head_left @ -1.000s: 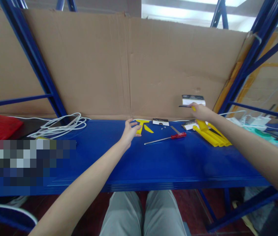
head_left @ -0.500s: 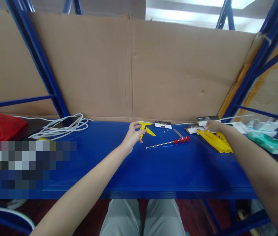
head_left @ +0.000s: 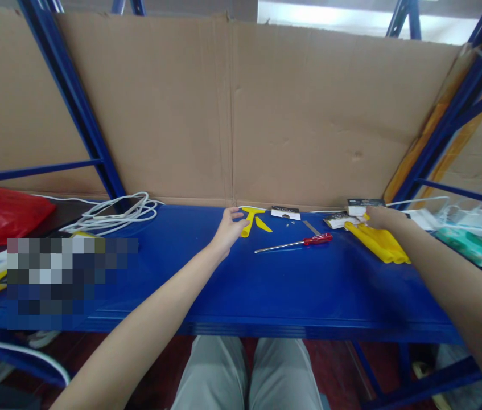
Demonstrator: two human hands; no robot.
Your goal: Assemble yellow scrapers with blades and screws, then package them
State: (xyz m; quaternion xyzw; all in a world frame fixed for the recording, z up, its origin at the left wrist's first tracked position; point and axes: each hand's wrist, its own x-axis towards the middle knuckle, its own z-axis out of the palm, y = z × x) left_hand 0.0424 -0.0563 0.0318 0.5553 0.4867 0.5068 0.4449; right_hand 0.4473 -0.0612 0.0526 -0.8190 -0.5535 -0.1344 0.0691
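On the blue table, my left hand is beside a yellow T-shaped piece, its fingers spread at the piece's left edge. A separate yellow flat piece lies just right of it. My right hand is over the top end of the yellow handles, near black-and-white cards; its fingertips are mostly hidden. Between the hands lie a screwdriver with a red handle, a thin metal blade, small screws and a black-and-white card.
Coiled white cable and a red bag are at the left, behind a blurred patch. At the right are a green packet and white adapters. Cardboard and blue posts stand behind the table.
The whole view has shifted slightly. My left fingers have moved from around the T-shaped piece to its left edge. My right hand stays by the yellow handles.
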